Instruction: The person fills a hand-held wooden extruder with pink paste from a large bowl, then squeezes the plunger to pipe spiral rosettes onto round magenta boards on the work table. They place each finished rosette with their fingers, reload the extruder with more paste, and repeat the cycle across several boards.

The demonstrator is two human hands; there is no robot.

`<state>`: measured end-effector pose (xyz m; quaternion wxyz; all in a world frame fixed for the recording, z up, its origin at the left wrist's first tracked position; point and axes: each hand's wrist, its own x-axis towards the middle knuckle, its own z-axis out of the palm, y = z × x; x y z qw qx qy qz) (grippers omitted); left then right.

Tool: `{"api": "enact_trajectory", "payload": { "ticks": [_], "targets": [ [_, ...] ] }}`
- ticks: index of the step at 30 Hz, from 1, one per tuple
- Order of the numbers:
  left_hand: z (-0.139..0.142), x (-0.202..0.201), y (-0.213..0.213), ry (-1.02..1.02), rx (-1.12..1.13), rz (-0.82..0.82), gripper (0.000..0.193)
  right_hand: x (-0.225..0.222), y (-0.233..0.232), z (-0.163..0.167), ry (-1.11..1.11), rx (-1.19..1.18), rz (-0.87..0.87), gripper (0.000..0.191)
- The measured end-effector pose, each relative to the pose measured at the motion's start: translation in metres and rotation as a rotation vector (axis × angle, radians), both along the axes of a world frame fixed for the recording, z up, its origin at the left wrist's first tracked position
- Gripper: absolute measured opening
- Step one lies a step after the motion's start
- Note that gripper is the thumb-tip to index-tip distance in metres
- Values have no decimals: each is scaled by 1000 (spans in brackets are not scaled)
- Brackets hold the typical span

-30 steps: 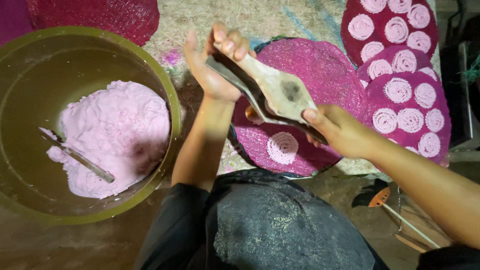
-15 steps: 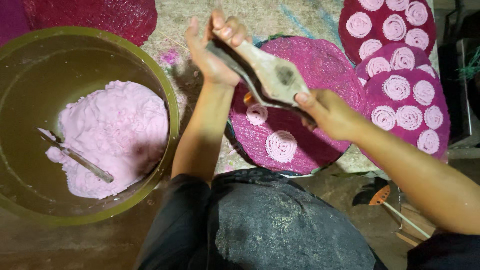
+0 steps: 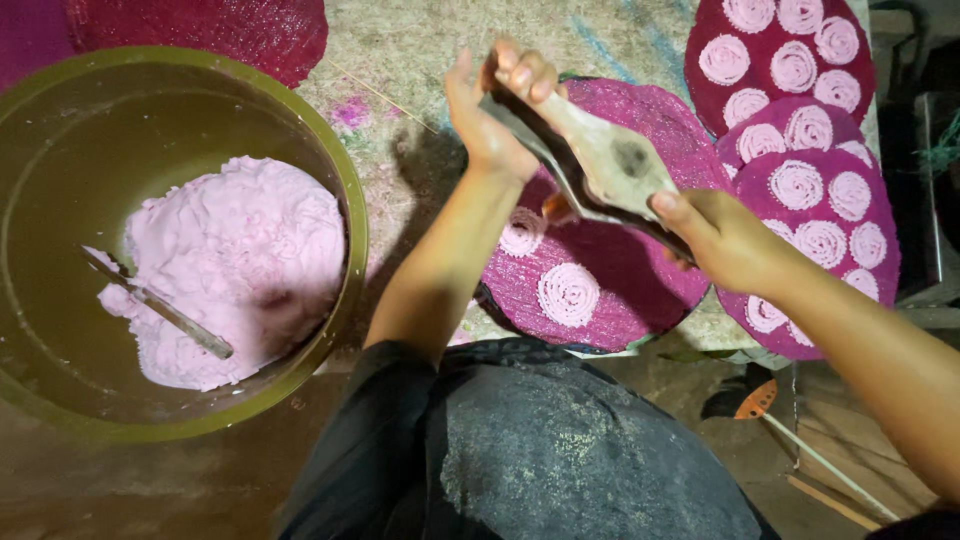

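My left hand (image 3: 495,110) grips the far handle of a wooden press (image 3: 600,160), and my right hand (image 3: 715,235) grips its near handle. I hold the press tilted over a round magenta woven mat (image 3: 640,280). On that mat lie two coiled pink dough spirals, one (image 3: 567,293) near the front and one (image 3: 522,232) right under the press. A bit of orange shows beneath the press body.
A big olive-green bowl (image 3: 345,200) at the left holds a mound of pink dough (image 3: 240,260) with a metal spoon (image 3: 160,310) stuck in it. Several magenta mats (image 3: 800,130) filled with pink spirals are stacked at the right. My dark-clothed knee (image 3: 560,450) is at the bottom.
The press has shifted left over the mat. A second pink spiral now lies on the mat under it, where only one lay a second ago.
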<state>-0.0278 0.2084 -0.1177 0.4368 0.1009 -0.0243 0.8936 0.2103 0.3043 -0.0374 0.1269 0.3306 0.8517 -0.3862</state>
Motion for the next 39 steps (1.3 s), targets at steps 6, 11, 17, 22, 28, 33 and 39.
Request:
{"api": "enact_trajectory", "payload": {
  "ticks": [6, 11, 17, 22, 28, 33, 39],
  "targets": [
    [12, -36, -19, 152, 33, 32, 41, -36, -23, -13, 127, -33, 21, 75],
    [12, -33, -40, 161, -4, 58, 38, -31, -33, -4, 88, -92, 56, 74],
    [46, 1, -28, 166, 86, 12, 36, 23, -20, 40, -27, -43, -55, 73],
    [74, 30, -4, 188, 142, -56, 35, 68, -10, 70, 67, -22, -75, 65],
    [77, 31, 21, 259, 237, -30, 44, 75, 1, 53, 193, -41, -82, 66],
    [60, 2, 23, 234, 156, 5, 46, 37, 14, 10, 285, -81, -85, 64],
    [17, -40, 2, 566, -153, 158, 41, 17, 16, -17, 392, -111, 21, 70]
  ]
}}
